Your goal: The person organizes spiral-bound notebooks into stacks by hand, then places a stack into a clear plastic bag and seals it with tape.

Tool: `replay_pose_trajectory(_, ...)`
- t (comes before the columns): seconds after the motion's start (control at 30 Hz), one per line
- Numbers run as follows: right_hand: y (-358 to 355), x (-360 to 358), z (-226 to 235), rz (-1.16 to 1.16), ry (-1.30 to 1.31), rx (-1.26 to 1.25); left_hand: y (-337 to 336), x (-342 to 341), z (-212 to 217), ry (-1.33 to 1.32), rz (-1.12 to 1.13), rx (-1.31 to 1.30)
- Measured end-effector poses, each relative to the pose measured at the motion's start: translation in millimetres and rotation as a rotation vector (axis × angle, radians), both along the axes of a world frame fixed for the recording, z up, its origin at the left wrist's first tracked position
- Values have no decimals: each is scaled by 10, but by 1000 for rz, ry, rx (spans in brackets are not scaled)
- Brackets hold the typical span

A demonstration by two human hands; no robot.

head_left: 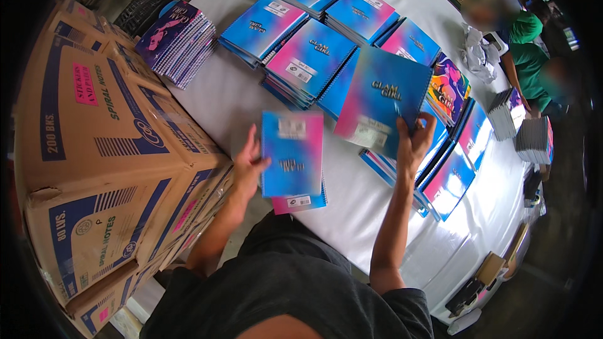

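1. Table (361,198): covered in white, its curved outline filling the centre and right of the view.
2. Cardboard boxes (119,176): brown with blue bands, stacked along the left.
3. Dark shirt (295,289): worn by the person, at the lower edge.
4. Notebook piles (264,28): spiral-bound, mostly blue and pink, set close together across the table's middle and far part.
5. Two people (529,63): in green tops, at the right side of the table.
6. Purple stack (169,34): dark-covered notebooks at the table's left edge, near the boxes.
7. Raised notebook (386,91): blue and pink, tilted, in front of the piles.
8. Near notebook (292,157): also blue and pink, overlapping a lower notebook (298,203) at the near table edge.
9. Right hand (411,144): thumb and fingers clamped on the raised notebook's right edge.
10. Left hand (245,164): beside the near notebook's left edge, thumb and fingers spread apart; whether they grip it cannot be told.
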State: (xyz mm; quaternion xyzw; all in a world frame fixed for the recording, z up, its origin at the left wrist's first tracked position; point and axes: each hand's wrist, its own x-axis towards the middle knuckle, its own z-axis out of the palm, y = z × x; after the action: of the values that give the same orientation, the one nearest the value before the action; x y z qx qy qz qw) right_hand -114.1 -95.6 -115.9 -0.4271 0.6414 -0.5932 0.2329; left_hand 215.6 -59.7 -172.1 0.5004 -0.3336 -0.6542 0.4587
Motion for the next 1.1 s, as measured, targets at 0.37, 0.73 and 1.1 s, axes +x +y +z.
replay_pose_trajectory(0.37,1019,441,-508,-145,945,226,362,85,-743,-983,-599,-507)
replay_pose_trajectory(0.73,1393,-185,401,-101,681,-175,-132,-1303,-93,670,-755,409)
replay_pose_trajectory(1.1,1724,-1248,128,256,-55,-378,208,-1723,380,-1,-1066,36)
